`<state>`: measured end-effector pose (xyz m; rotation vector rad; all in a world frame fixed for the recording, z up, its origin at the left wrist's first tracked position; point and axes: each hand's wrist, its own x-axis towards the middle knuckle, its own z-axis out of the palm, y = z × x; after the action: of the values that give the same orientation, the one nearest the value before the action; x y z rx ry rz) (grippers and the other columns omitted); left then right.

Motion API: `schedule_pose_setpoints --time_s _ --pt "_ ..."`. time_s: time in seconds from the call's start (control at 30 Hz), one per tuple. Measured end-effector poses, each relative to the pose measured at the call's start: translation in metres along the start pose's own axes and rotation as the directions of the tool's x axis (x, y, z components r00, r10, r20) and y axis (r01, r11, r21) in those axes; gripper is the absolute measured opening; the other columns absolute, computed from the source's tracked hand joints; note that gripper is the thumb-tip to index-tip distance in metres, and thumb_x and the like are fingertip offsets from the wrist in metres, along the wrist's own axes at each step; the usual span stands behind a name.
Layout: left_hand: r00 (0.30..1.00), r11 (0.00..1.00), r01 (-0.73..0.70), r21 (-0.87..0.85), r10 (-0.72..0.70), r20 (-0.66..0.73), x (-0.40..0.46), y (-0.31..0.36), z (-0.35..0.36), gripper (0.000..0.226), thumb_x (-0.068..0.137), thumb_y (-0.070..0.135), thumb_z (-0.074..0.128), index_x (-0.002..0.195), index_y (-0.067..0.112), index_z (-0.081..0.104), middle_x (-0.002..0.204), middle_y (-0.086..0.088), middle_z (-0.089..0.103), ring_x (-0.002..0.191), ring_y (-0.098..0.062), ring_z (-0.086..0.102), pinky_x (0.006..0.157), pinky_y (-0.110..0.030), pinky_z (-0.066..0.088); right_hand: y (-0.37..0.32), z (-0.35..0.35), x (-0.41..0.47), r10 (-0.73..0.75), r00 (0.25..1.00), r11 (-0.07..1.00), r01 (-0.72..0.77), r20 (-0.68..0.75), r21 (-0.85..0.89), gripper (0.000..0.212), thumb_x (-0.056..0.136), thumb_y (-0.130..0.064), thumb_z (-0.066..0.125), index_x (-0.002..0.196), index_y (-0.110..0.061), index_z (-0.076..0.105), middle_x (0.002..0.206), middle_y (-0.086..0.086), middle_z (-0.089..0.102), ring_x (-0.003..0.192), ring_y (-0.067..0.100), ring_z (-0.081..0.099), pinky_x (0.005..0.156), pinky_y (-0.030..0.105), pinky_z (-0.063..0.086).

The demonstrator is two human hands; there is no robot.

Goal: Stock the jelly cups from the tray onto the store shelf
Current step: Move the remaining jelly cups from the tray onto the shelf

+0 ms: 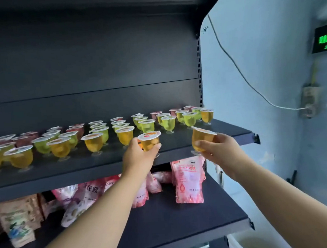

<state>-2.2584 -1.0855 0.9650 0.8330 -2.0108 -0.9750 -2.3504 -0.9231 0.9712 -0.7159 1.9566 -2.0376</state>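
Two bare hands reach up to a dark store shelf point(179, 142), each carrying one orange jelly cup. The left hand point(139, 154) has its grip closed round the bowl of the left jelly cup point(150, 141), thumb on the near side and fingers curled behind; this cup stands upright just above the front part of the shelf, and whether its foot touches the board cannot be told. The right hand point(218, 149) grips the right jelly cup point(202, 140), fingers wrapped over the clear bowl, with the cup tilted so its lid faces up and to the left; it hangs at the shelf's front edge, apart from the board. Both cups are small clear plastic goblets on a short stem and round foot, filled with amber-orange jelly that holds paler fruit pieces, and sealed with a white foil lid; the left one shows a red mark on top. On the shelf behind them stand rows of stocked jelly cups point(94, 141) of the same shape, orange in front, green in the middle, reddish ones at the back. The lower shelf point(184, 219) carries pink pouches point(189, 180) and beige packets point(18, 217). To the right is a pale blue wall point(260, 59) with a cable point(231, 61).
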Motion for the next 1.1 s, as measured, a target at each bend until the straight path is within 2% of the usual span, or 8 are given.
schedule_pose_setpoints --time_s 0.03,0.1,0.23,0.37,0.53,0.73,0.97,1.1 --pt "1.000 1.000 0.010 0.013 -0.010 -0.019 0.006 0.003 0.003 0.042 0.079 0.036 0.068 0.111 0.013 0.053 0.105 -0.003 0.060 0.096 -0.023 0.056 0.072 -0.026 0.037 -0.003 -0.004 0.007 -0.017 1.000 0.999 0.017 0.014 -0.031 0.017 0.083 -0.006 0.066 0.099 -0.007 0.060 0.079 -0.002 0.064 0.059 0.007 0.064 0.054 0.012 0.051" --pt "0.998 0.998 0.040 0.054 -0.037 -0.052 0.019 0.007 0.011 0.042 0.080 0.035 0.068 0.111 0.011 0.052 0.110 -0.006 0.060 0.099 -0.025 0.056 0.072 -0.026 0.037 -0.004 -0.007 0.027 -0.037 0.998 0.996 0.041 0.056 -0.075 0.022 0.081 -0.005 0.067 0.102 -0.005 0.061 0.081 -0.003 0.065 0.059 0.007 0.065 0.049 0.008 0.047" --pt "0.994 0.983 0.100 0.155 -0.090 -0.065 0.040 0.009 0.022 0.046 0.082 0.035 0.066 0.114 0.008 0.048 0.112 -0.009 0.060 0.104 -0.029 0.056 0.072 -0.028 0.037 -0.002 0.008 0.064 -0.116 0.989 0.915 0.143 0.093 -0.377 0.025 0.077 -0.016 0.073 0.099 -0.012 0.063 0.092 -0.001 0.068 0.081 0.011 0.063 0.075 0.021 0.047" --pt "0.993 0.958 0.116 0.262 -0.105 -0.058 0.069 0.013 0.035 0.050 0.084 0.036 0.064 0.119 0.005 0.044 0.115 -0.011 0.060 0.106 -0.029 0.056 0.070 -0.028 0.036 -0.001 0.026 0.116 -0.068 0.978 0.800 0.172 0.198 -0.576 0.036 0.076 -0.024 0.073 0.107 -0.010 0.063 0.103 0.003 0.068 0.096 0.020 0.061 0.085 0.031 0.049" --pt "0.984 0.918 0.178 0.355 -0.170 -0.055 0.094 0.014 0.050 0.056 0.088 0.037 0.059 0.129 0.007 0.035 0.127 -0.009 0.051 0.115 -0.026 0.051 0.068 -0.028 0.031 0.005 0.043 0.157 -0.001 0.974 0.824 0.130 0.227 -0.552 0.046 0.078 -0.025 0.073 0.117 -0.007 0.059 0.115 0.008 0.064 0.102 0.021 0.056 0.087 0.028 0.042" --pt "0.978 0.897 0.208 0.389 -0.195 -0.074 0.123 0.009 0.060 0.059 0.088 0.036 0.059 0.130 0.004 0.032 0.126 -0.012 0.054 0.114 -0.029 0.053 0.073 -0.031 0.037 0.009 0.053 0.184 0.006 0.972 0.838 0.123 0.235 -0.532 0.044 0.081 -0.023 0.070 0.118 -0.005 0.056 0.099 0.004 0.057 0.091 0.015 0.048 0.080 0.024 0.038" --pt "0.974 0.898 0.227 0.377 -0.210 -0.086 0.125 0.009 0.062 0.059 0.089 0.036 0.058 0.131 0.004 0.033 0.128 -0.012 0.052 0.114 -0.028 0.052 0.073 -0.030 0.036 0.016 0.056 0.192 0.000 0.971 0.830 0.133 0.237 -0.542 0.045 0.078 -0.027 0.073 0.114 -0.003 0.059 0.110 0.010 0.063 0.095 0.020 0.055 0.086 0.030 0.044" --pt "0.976 0.894 0.217 0.391 -0.205 -0.072 0.108 0.016 0.058 0.059 0.089 0.037 0.057 0.132 0.004 0.033 0.129 -0.011 0.052 0.115 -0.028 0.052 0.074 -0.030 0.036 0.019 0.050 0.185 0.002 0.960 0.802 0.166 0.281 -0.574 0.047 0.077 -0.029 0.073 0.116 -0.005 0.061 0.116 0.008 0.064 0.108 0.025 0.057 0.098 0.036 0.044"
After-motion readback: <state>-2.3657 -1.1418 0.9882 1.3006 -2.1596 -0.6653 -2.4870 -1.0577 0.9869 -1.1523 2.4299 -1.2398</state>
